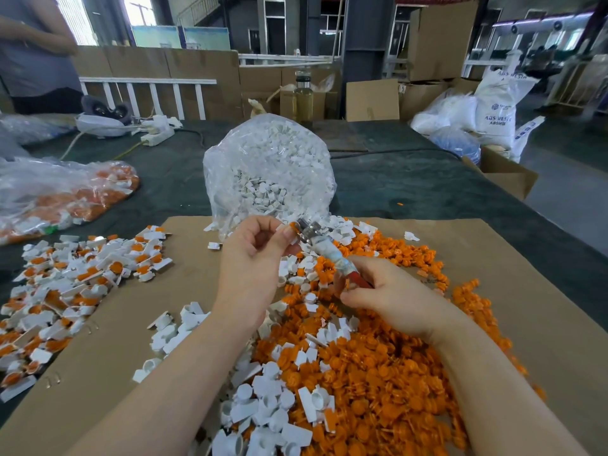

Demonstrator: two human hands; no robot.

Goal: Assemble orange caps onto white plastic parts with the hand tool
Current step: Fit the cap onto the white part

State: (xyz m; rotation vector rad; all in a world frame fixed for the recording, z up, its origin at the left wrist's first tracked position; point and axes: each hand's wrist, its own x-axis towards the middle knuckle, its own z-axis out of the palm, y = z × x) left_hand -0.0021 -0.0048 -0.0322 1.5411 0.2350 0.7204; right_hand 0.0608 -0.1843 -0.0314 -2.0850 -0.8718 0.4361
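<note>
The dark green table (411,185) fills the view, and on it lies a big sheet of brown cardboard (513,258). Across the cardboard from five o'clock up to two o'clock spreads a heap of orange caps (388,373), with loose white plastic parts (263,399) mixed in at six o'clock. At twelve o'clock stands a clear bag of white parts (266,162), its mouth spilling onto the cardboard. At nine o'clock lies a pile of finished pieces (75,274), white with orange showing, and above it at ten o'clock a second clear bag (65,195) holding orange and white bits. Dead centre now: the left hand (253,255) is curled, thumb and fingertips pinching a small white part with an orange cap (289,228) against the metal head of the hand tool (325,251). The right hand (378,291) grips the tool's red handle at three o'clock of centre, fingers wrapped round it.
</note>
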